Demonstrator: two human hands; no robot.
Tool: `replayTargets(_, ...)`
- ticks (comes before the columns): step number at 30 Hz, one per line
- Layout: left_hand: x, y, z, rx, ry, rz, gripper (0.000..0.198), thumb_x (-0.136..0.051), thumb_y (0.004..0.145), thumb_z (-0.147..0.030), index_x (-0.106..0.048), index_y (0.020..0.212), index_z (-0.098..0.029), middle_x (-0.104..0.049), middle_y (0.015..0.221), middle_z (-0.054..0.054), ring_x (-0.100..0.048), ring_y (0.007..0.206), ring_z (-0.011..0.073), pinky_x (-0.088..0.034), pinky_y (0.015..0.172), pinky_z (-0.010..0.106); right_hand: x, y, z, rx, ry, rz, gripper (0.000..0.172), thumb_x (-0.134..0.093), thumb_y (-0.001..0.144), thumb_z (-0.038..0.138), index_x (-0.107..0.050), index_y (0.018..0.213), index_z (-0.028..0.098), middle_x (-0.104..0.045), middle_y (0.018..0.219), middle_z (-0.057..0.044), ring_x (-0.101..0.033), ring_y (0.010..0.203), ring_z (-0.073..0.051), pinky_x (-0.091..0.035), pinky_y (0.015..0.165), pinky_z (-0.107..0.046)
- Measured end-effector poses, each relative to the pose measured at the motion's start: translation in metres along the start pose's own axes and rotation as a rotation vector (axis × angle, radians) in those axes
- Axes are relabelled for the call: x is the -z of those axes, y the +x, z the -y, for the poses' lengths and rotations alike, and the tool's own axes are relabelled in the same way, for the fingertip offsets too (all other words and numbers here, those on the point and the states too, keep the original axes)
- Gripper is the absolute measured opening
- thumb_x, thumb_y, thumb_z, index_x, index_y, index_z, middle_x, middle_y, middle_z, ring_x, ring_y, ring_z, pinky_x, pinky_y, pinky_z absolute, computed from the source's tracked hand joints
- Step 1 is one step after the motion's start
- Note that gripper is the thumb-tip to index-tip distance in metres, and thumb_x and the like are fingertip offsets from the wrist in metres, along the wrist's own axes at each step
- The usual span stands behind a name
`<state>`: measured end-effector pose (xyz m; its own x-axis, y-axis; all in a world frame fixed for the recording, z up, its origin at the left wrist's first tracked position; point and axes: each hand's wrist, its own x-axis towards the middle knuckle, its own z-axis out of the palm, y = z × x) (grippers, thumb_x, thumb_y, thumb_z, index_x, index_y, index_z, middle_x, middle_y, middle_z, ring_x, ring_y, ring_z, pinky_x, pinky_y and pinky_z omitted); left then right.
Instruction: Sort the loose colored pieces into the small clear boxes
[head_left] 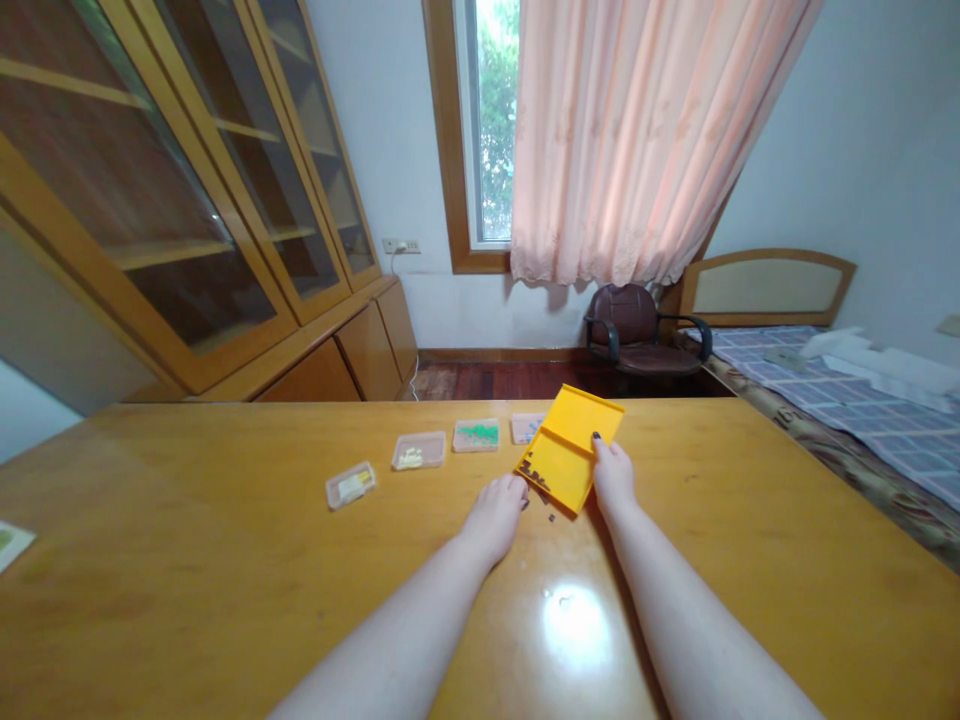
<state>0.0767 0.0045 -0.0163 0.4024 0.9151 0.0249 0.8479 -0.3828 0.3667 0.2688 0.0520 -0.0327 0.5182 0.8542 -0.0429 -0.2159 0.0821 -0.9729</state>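
My right hand [615, 478] grips the right side of a yellow plastic box [571, 472], its thumb over the edge. The hinged lid [579, 418] lies folded open on the far side. Tilted, the box has small dark brown pieces [534, 474] gathered at its near left corner. A few more of these loose pieces [551, 517] lie on the table just below that corner. Beside the same corner, my left hand [501, 505] is closed with fingers curled downward. Whatever its fingertips hold is hidden.
Clear trays curve across the wooden table [225, 560]: one with white and yellow items [351, 486], one with cream pieces [418, 452], one with green pieces [476, 434], and one with blue pieces [526, 428] partly behind the box. Past the far edge stands an armchair [634, 325].
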Motion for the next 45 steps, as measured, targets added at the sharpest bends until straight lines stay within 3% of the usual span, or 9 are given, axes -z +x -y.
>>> replayTargets(5, 0.010, -0.005, -0.004, 0.045, 0.062, -0.050, 0.011, -0.044, 0.085, -0.025, -0.051, 0.093, -0.019, -0.055, 0.098, 0.005, -0.051, 0.092, 0.0176, -0.040, 0.079, 0.029, 0.001, 0.002, -0.002, -0.005, 0.015, 0.019, 0.035, -0.062, 0.065, 0.046, -0.062, 0.081, 0.015, -0.070, 0.080, -0.007, -0.064, 0.071, -0.022, -0.051, 0.058, -0.029)
replayTargets(10, 0.016, -0.019, -0.012, 0.247, 0.285, -0.083, 0.038, -0.047, 0.080, -0.048, -0.050, 0.098, -0.015, -0.053, 0.099, 0.012, -0.050, 0.095, 0.0272, -0.039, 0.080, 0.039, 0.001, 0.003, -0.002, -0.001, 0.007, 0.014, 0.037, -0.061, 0.065, 0.047, -0.062, 0.084, 0.014, -0.070, 0.082, -0.007, -0.064, 0.072, -0.022, -0.050, 0.058, -0.029)
replayTargets(13, 0.013, -0.022, -0.017, 0.310, 0.337, -0.035, 0.045, -0.049, 0.078, -0.052, -0.050, 0.100, -0.013, -0.054, 0.095, 0.014, -0.052, 0.091, 0.0294, -0.040, 0.076, 0.040, 0.000, 0.002, -0.001, -0.017, 0.031, 0.033, 0.035, -0.061, 0.065, 0.046, -0.062, 0.082, 0.015, -0.070, 0.082, -0.007, -0.064, 0.071, -0.021, -0.050, 0.058, -0.029)
replayTargets(20, 0.009, -0.010, -0.020, 0.296, 0.341, 0.040, 0.028, -0.036, 0.087, -0.033, -0.053, 0.100, -0.015, -0.059, 0.093, 0.013, -0.057, 0.090, 0.0258, -0.042, 0.075, 0.037, -0.001, 0.003, -0.005, 0.000, 0.029, 0.007, 0.036, -0.061, 0.065, 0.046, -0.062, 0.082, 0.015, -0.070, 0.081, -0.007, -0.064, 0.072, -0.022, -0.050, 0.058, -0.029)
replayTargets(26, 0.009, -0.005, -0.010, 0.236, 0.343, 0.052, 0.026, -0.034, 0.086, -0.023, -0.058, 0.094, -0.014, -0.063, 0.085, 0.012, -0.061, 0.085, 0.0254, -0.044, 0.073, 0.038, 0.000, 0.006, -0.007, -0.006, 0.012, 0.003, 0.035, -0.060, 0.066, 0.046, -0.063, 0.082, 0.015, -0.070, 0.079, -0.006, -0.064, 0.071, -0.022, -0.051, 0.059, -0.029)
replayTargets(32, 0.010, -0.001, -0.001, 0.257, 0.322, -0.005, 0.032, -0.029, 0.089, -0.025, -0.059, 0.089, -0.015, -0.064, 0.084, 0.011, -0.061, 0.080, 0.0241, -0.044, 0.070, 0.036, -0.001, 0.005, -0.006, -0.008, 0.011, 0.014, 0.037, -0.061, 0.064, 0.046, -0.064, 0.083, 0.015, -0.070, 0.080, -0.007, -0.064, 0.073, -0.023, -0.051, 0.060, -0.030)
replayTargets(38, 0.019, 0.000, 0.000, 0.109, 0.219, -0.159, 0.027, -0.032, 0.089, -0.029, -0.057, 0.087, -0.019, -0.061, 0.085, 0.007, -0.054, 0.088, 0.0209, -0.039, 0.079, 0.033, -0.010, -0.010, 0.004, -0.058, 0.112, 0.191, 0.035, -0.066, 0.061, 0.046, -0.064, 0.079, 0.016, -0.070, 0.082, -0.007, -0.065, 0.074, -0.024, -0.052, 0.065, -0.034)
replayTargets(41, 0.020, -0.001, -0.001, 0.061, 0.124, -0.177, 0.025, -0.038, 0.088, -0.030, -0.053, 0.105, -0.021, -0.060, 0.099, 0.006, -0.052, 0.095, 0.0198, -0.038, 0.084, 0.033, -0.012, -0.014, 0.006, -0.097, 0.122, 0.248, 0.036, -0.069, 0.058, 0.046, -0.063, 0.076, 0.015, -0.070, 0.078, -0.007, -0.065, 0.073, -0.025, -0.052, 0.064, -0.035)
replayTargets(45, 0.018, -0.007, -0.001, 0.065, 0.056, -0.248, 0.045, -0.040, 0.086, -0.026, -0.034, 0.130, -0.020, -0.050, 0.123, 0.008, -0.045, 0.112, 0.0203, -0.035, 0.093, 0.033, -0.010, -0.009, 0.004, -0.113, 0.172, 0.180, 0.032, -0.067, 0.060, 0.043, -0.062, 0.077, 0.017, -0.070, 0.079, -0.005, -0.065, 0.073, -0.024, -0.052, 0.065, -0.035)
